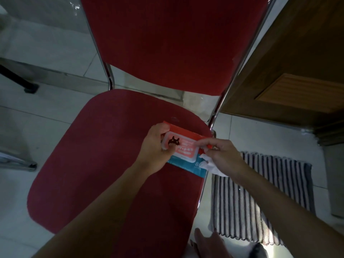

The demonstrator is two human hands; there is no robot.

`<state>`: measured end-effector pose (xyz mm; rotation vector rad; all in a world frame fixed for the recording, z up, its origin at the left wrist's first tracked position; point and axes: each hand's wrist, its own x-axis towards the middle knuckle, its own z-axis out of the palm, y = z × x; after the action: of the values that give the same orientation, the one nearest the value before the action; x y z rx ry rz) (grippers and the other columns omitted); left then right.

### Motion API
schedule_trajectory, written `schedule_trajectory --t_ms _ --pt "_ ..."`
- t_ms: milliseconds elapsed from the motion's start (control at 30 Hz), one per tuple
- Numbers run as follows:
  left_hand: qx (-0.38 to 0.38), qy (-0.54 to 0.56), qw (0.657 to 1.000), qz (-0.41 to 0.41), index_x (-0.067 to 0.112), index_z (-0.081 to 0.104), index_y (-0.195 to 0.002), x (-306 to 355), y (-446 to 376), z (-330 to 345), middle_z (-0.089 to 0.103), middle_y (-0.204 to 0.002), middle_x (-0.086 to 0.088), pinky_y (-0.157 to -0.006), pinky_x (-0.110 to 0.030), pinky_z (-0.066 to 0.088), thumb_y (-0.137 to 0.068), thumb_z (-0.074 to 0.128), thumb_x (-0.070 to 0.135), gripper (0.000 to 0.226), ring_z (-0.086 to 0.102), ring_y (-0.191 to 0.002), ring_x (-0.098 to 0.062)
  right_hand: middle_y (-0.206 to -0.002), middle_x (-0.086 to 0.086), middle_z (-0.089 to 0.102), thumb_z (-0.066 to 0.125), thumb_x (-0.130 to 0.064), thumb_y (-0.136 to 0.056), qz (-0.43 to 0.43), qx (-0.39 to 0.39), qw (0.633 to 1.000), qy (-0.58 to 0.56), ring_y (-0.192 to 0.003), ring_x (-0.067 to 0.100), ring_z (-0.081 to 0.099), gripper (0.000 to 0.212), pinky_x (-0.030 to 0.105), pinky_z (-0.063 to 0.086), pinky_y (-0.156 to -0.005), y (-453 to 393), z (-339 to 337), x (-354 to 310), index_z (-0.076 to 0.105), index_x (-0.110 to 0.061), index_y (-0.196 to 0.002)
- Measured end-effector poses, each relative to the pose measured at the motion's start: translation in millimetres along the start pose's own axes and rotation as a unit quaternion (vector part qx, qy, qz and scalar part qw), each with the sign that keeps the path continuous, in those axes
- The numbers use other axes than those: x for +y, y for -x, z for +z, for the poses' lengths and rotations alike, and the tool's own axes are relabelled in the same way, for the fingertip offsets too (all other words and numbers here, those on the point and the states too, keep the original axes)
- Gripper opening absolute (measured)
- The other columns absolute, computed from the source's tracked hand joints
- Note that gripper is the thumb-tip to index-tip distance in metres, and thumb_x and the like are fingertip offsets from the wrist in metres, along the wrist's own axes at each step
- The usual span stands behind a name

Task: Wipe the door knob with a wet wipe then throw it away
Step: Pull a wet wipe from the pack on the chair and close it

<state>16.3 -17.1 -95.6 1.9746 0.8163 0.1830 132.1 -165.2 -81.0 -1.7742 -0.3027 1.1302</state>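
Both hands grip: left hand (154, 146) the wipes pack (186, 151); right hand (223, 153) a wet wipe (210, 164) beside it.

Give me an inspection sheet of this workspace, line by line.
Surface: red chair seat, padded, metal frame.
Job's things: wet wipes pack lies on the seat's right edge; white wipe beside it; door knob not in view.
Clutter: nothing seen.
Hands: left hand grips the pack; right hand holds the wipe, fingers at the lid.
Cables: nothing seen.
Surroundings: striped mat, wooden door, tiled floor.
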Motion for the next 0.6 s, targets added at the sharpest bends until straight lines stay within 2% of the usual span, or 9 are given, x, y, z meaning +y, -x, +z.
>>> schedule_trajectory --t_ms 33,100,233,300,367,467,533,567,600 --pt "0.000 -0.051 0.998 0.026 0.010 0.050 -0.117 -2 0 1 0.054 -0.116 -0.006 -0.081 -0.013 0.040 -0.076 0.067 0.011 0.044 0.049 -0.100 -0.008 -0.104 0.001 0.064 0.040 0.012 -0.084 -0.003 0.002 1.000 0.020 -0.106 0.022 0.059 0.048 0.041 0.048 -0.097 0 0 0 0.070 -0.024 -0.076" --pt "0.008 -0.086 0.995 0.044 0.010 0.049 -0.119 0 2 2 0.051 -0.116 -0.008 -0.078 -0.013 0.036 -0.077 0.065 0.011 0.045 0.046 -0.096 -0.008 -0.100 -0.002 0.064 0.043 0.008 -0.085 -0.020 0.011 0.998 0.063 -0.105 0.020 0.059 0.045 0.042 0.047 -0.098 2 0 0 0.070 -0.028 -0.077" --pt "0.018 -0.113 0.992 0.047 0.008 0.044 -0.123 13 8 8 0.046 -0.123 -0.010 -0.076 -0.024 0.043 -0.080 0.058 0.006 0.045 0.053 -0.095 -0.017 -0.095 -0.006 0.065 0.045 0.003 -0.088 -0.010 0.039 0.998 0.051 -0.101 0.018 0.060 0.035 0.041 0.048 -0.097 7 0 -2 0.070 -0.021 -0.081" --pt "0.005 -0.137 0.990 0.032 0.009 0.042 -0.124 20 7 10 0.043 -0.126 -0.010 -0.079 -0.030 0.048 -0.081 0.056 0.005 0.046 0.056 -0.101 -0.023 -0.100 0.005 0.067 0.048 -0.001 -0.088 -0.002 0.057 0.998 0.005 -0.103 0.023 0.062 0.034 0.048 0.048 -0.096 9 0 -1 0.072 -0.023 -0.075" --pt "0.005 -0.129 0.991 0.017 0.009 0.044 -0.123 28 5 10 0.043 -0.126 -0.010 -0.083 -0.031 0.049 -0.079 0.055 0.002 0.045 0.055 -0.103 -0.024 -0.103 0.014 0.067 0.049 -0.003 -0.088 0.002 0.079 0.996 -0.043 -0.101 0.026 0.062 0.030 0.046 0.049 -0.094 12 -3 -6 0.071 -0.019 -0.075" --pt "0.011 -0.027 0.999 -0.022 0.012 0.057 -0.112 59 7 14 0.053 -0.117 -0.008 -0.080 -0.020 0.044 -0.081 0.058 0.005 0.031 0.057 -0.100 -0.016 -0.096 0.015 0.068 0.050 -0.005 -0.090 -0.013 0.130 0.987 -0.090 -0.091 0.024 0.063 0.018 0.027 0.053 -0.079 24 -17 -24 0.067 -0.008 -0.088" --pt "-0.062 0.138 0.987 -0.055 0.019 0.060 -0.098 93 12 17 0.062 -0.105 -0.006 -0.079 -0.021 0.047 -0.084 0.061 0.009 0.017 0.063 -0.089 -0.011 -0.086 0.009 0.067 0.050 -0.006 -0.090 -0.024 0.147 0.978 -0.148 -0.081 0.018 0.062 0.015 0.013 0.053 -0.065 37 -33 -44 0.065 -0.004 -0.091" --pt "-0.106 0.191 0.974 -0.056 0.019 0.059 -0.097 110 14 18 0.064 -0.102 -0.006 -0.080 -0.024 0.048 -0.084 0.062 0.011 0.015 0.063 -0.091 -0.012 -0.084 0.007 0.066 0.050 -0.007 -0.090 -0.033 0.148 0.974 -0.170 -0.078 0.016 0.061 0.015 0.013 0.053 -0.064 43 -40 -54 0.065 -0.004 -0.091" --pt "-0.145 0.204 0.967 -0.044 0.018 0.058 -0.100 127 16 19 0.063 -0.104 -0.006 -0.082 -0.027 0.048 -0.082 0.064 0.013 0.020 0.061 -0.096 -0.015 -0.086 0.008 0.065 0.050 -0.009 -0.090 -0.038 0.147 0.971 -0.185 -0.080 0.015 0.061 0.015 0.018 0.054 -0.069 50 -47 -65 0.065 -0.005 -0.091"
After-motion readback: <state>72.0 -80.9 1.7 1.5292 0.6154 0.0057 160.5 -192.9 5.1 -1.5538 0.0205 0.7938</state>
